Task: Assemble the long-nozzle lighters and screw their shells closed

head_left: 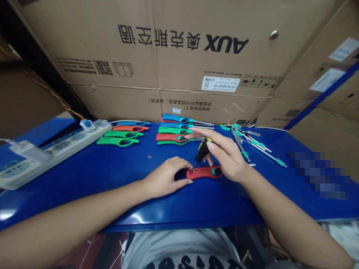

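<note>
A red long-neck lighter (206, 172) lies on the blue tabletop (134, 201), its turquoise trigger showing near the right end. Thumb and fingers of my left hand (165, 177) close on its left end. In my right hand (231, 157) is a black and yellow screwdriver (201, 151), tilted, with its tip at the left end of the lighter's handle. My right palm covers the lighter's far right end. Just beyond lie assembled lighters with metal tubes, among them a blue one (174, 118) and a green one (171, 130). A few tiny screws (150, 157) rest beyond my left hand.
Empty lighter handles (117, 141) in green, orange and blue lie at left beside a white power strip (66, 149) with plugs. Loose metal tubes with turquoise triggers (256, 144) are scattered at right. A large cardboard box (168, 74) stands behind. A pixelated patch covers the far right.
</note>
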`<state>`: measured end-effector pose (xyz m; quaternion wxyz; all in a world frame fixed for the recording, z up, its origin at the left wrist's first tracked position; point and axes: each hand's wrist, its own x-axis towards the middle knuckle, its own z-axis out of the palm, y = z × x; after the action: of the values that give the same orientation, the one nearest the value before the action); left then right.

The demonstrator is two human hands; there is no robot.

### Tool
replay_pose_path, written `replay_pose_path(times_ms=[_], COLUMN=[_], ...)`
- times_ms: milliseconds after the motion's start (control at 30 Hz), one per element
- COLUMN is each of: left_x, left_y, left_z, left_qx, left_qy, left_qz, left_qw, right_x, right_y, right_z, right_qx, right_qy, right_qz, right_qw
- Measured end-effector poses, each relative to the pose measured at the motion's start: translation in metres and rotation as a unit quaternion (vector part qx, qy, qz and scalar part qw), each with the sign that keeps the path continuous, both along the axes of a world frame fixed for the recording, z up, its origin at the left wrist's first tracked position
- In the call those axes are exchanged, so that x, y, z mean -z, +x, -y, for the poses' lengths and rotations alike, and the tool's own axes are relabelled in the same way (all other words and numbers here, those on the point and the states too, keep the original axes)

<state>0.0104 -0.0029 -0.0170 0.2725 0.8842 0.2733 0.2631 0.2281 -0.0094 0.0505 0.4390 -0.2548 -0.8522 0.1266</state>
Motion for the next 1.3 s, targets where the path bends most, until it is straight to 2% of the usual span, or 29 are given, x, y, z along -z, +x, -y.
replay_pose_path(times_ms=[33, 67, 133, 200, 233, 267, 333, 400, 433, 467, 600, 633, 667, 767, 800, 833, 900, 967, 1000, 1033, 1133, 1167, 1200, 1233, 1300], left_x=[0.001, 0.001, 0.002, 0.002, 0.002, 0.001, 0.0, 0.0, 0.0, 0.001, 0.001, 0.001, 0.001, 0.001, 0.001, 0.001, 0.001, 0.001, 0.001, 0.001, 0.001, 0.001, 0.001, 0.001, 0.001], left_y=[0.0, 0.0, 0.0, 0.0, 0.0, 0.0, 0.0, 0.001, 0.001, 0.001, 0.0, 0.0, 0.0, 0.0, 0.0, 0.0, 0.001, 0.001, 0.001, 0.001, 0.001, 0.001, 0.001, 0.002, 0.002], left_z=[0.0, 0.0, -0.001, -0.001, -0.001, -0.001, -0.001, -0.001, 0.0, 0.0, 0.0, 0.0, 0.0, 0.0, 0.0, 0.0, 0.0, 0.0, 0.0, 0.0, 0.0, 0.0, 0.0, 0.001, 0.001], left_qx=[0.0, 0.0, 0.002, 0.005, 0.006, 0.006, 0.004, 0.001, -0.001, -0.002, 0.001, 0.002, 0.002, 0.0, 0.0, -0.001, -0.003, -0.003, -0.003, -0.003, -0.003, -0.005, -0.007, -0.009, -0.012], left_qy=[0.0, 0.0, 0.0, -0.001, -0.002, -0.002, -0.001, -0.001, -0.002, -0.002, -0.003, -0.002, -0.001, -0.002, -0.003, -0.004, -0.005, -0.003, -0.002, -0.001, -0.001, -0.001, 0.0, 0.002, 0.005], left_qz=[-0.001, -0.001, 0.0, 0.001, 0.002, 0.002, 0.002, 0.002, 0.002, 0.001, 0.003, 0.004, 0.005, 0.005, 0.005, 0.004, 0.002, 0.004, 0.005, 0.008, 0.01, 0.009, 0.006, 0.003, -0.001], left_qw=[1.0, 1.0, 1.0, 1.0, 1.0, 1.0, 1.0, 1.0, 1.0, 1.0, 1.0, 1.0, 1.0, 1.0, 1.0, 1.0, 1.0, 1.0, 1.0, 1.0, 1.0, 1.0, 1.0, 1.0, 1.0], right_x=[0.0, 0.0, 0.002, 0.005, 0.006, 0.006, 0.005, 0.004, 0.003, 0.003, 0.004, 0.004, 0.004, 0.004, 0.003, 0.003, 0.003, 0.003, 0.003, 0.003, 0.002, 0.001, 0.001, 0.0, 0.001], right_y=[-0.001, -0.002, -0.003, -0.001, -0.001, 0.0, -0.001, -0.003, -0.003, -0.003, -0.001, 0.0, 0.0, -0.001, -0.001, -0.001, 0.0, 0.001, 0.001, 0.001, -0.002, -0.003, -0.004, -0.005, -0.005], right_z=[0.0, 0.0, -0.002, -0.004, -0.004, -0.004, -0.003, -0.002, -0.002, -0.003, -0.006, -0.006, -0.006, -0.006, -0.006, -0.007, -0.008, -0.01, -0.01, -0.01, -0.008, -0.007, -0.007, -0.007, -0.007], right_qx=[-0.005, 0.008, 0.068, 0.124, 0.131, 0.12, 0.071, 0.017, 0.009, 0.02, 0.128, 0.129, 0.115, 0.023, 0.005, 0.008, 0.061, 0.114, 0.117, 0.104, 0.023, 0.008, 0.008, 0.022, 0.075], right_qy=[-0.033, -0.031, 0.058, 0.159, 0.169, 0.147, 0.038, -0.065, -0.078, -0.06, 0.117, 0.118, 0.088, -0.066, -0.09, -0.084, 0.007, 0.1, 0.111, 0.091, -0.051, -0.074, -0.068, -0.036, 0.068], right_qz=[-0.003, -0.008, -0.015, -0.011, -0.003, 0.001, -0.003, -0.008, -0.014, -0.021, -0.011, 0.002, 0.012, 0.01, 0.004, 0.0, -0.004, 0.008, 0.019, 0.028, 0.022, 0.01, -0.001, -0.008, -0.007], right_qw=[0.999, 0.999, 0.996, 0.979, 0.977, 0.982, 0.997, 0.998, 0.997, 0.998, 0.985, 0.985, 0.989, 0.998, 0.996, 0.996, 0.998, 0.988, 0.987, 0.99, 0.998, 0.997, 0.998, 0.999, 0.995])
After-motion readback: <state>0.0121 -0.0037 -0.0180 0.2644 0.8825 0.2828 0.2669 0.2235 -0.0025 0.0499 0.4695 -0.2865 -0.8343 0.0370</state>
